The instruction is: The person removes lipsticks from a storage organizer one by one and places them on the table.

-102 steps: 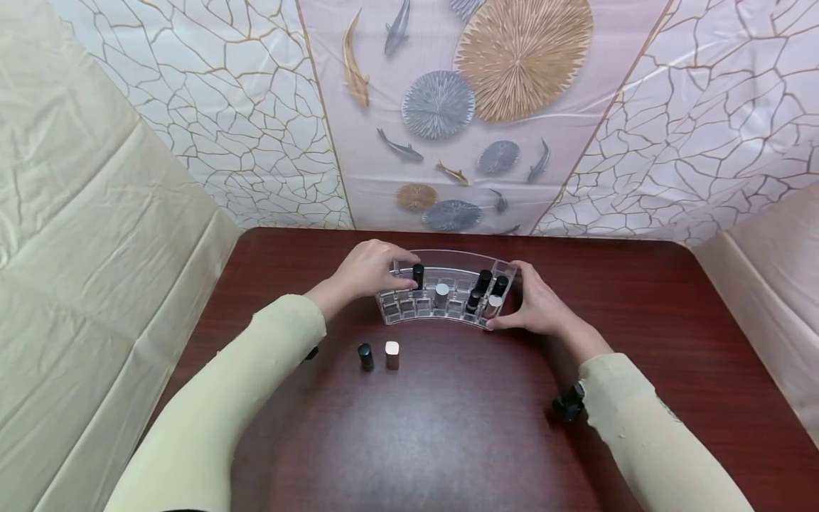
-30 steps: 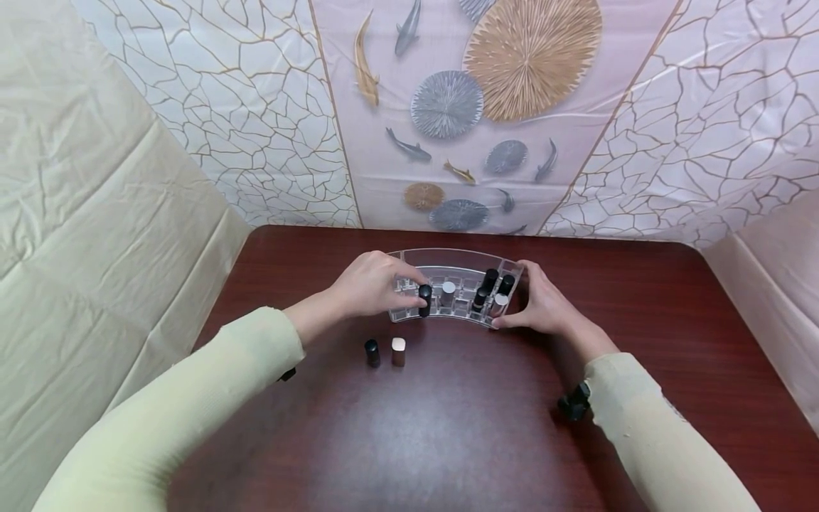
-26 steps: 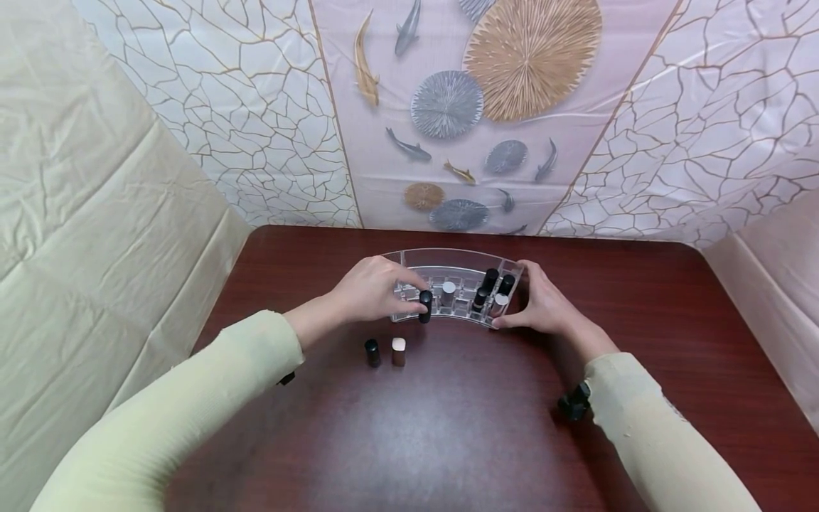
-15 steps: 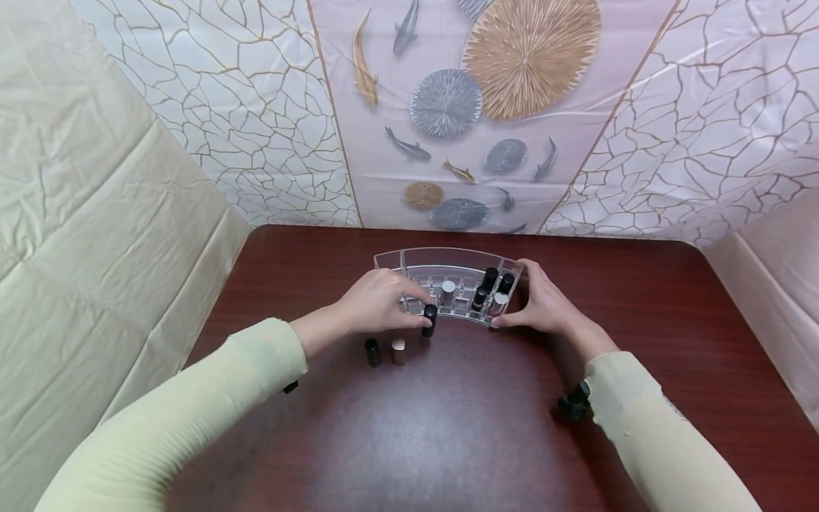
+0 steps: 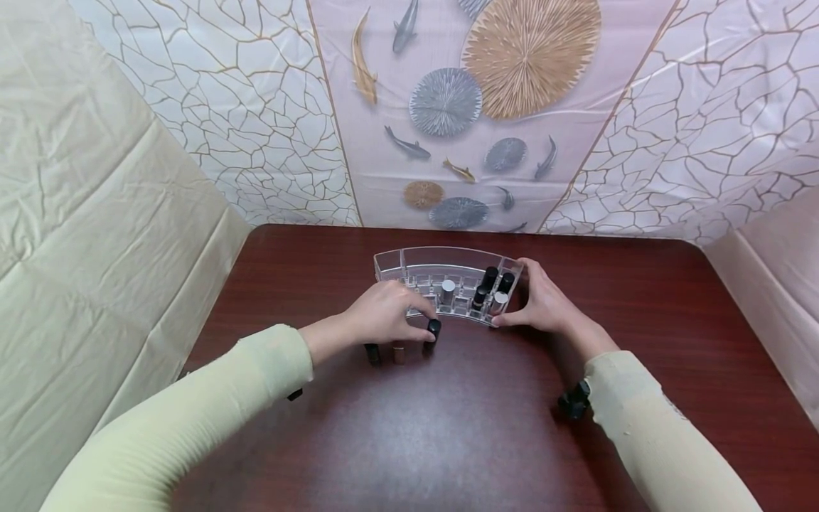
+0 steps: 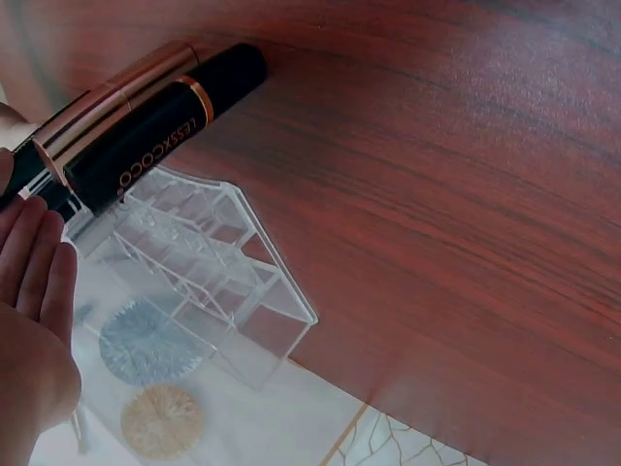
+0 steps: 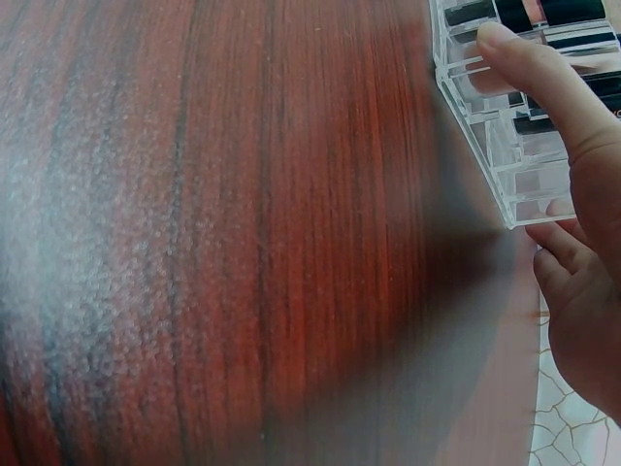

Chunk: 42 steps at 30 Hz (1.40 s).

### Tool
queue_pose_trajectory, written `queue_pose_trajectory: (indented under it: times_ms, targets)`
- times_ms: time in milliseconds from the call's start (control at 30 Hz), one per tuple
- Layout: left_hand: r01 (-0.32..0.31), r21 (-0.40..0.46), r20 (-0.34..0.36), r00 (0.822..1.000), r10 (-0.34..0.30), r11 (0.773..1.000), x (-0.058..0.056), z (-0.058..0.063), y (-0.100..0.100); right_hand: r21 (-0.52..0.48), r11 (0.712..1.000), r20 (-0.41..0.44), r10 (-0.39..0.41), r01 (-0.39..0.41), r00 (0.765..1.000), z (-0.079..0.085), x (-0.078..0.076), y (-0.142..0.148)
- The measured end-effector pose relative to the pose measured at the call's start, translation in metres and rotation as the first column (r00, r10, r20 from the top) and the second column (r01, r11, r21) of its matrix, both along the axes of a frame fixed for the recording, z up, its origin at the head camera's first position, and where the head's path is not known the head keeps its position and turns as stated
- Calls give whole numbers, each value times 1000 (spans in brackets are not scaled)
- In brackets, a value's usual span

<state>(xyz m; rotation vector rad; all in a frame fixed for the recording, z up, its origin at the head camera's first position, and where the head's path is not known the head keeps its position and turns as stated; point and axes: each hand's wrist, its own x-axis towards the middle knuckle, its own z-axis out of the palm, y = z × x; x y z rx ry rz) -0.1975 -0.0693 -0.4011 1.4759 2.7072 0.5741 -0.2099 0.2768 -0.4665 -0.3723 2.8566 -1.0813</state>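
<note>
Just before the rack point(image 5: 448, 267), a near-upright tube point(image 5: 434, 330) is pinched by the left hand point(image 5: 387, 313); the rack is gripped by the right hand point(image 5: 542, 304).

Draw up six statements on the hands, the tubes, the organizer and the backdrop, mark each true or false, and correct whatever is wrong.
1. The left hand pinches a black tube. True.
2. The right hand grips the left end of the clear organizer. False: it grips the right end.
3. Only black-topped things stand in the organizer. False: two pale-topped tubes show there.
4. A rose-gold tube stands on the table, outside the organizer. True.
5. No lettering can be read in the left wrist view. False: a second black tube reads LESSXCOCO.
6. The backdrop shows fish. True.
</note>
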Motion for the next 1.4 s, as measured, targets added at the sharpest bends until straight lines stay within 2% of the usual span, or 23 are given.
queue_pose_trajectory:
  times_ms: [367, 833, 1400]
  targets:
    - [-1, -25, 0, 1000, 1, 1000, 5, -7, 4, 7, 1000, 2, -2, 2, 1000, 0, 0, 0]
    - [-25, -54, 60, 998, 29, 998, 10, -12, 5, 13, 1000, 1, -4, 4, 1000, 0, 1, -1]
    - [-28, -67, 29, 999, 30, 997, 12, -19, 3, 5, 1000, -10, -3, 3, 1000, -1, 0, 0]
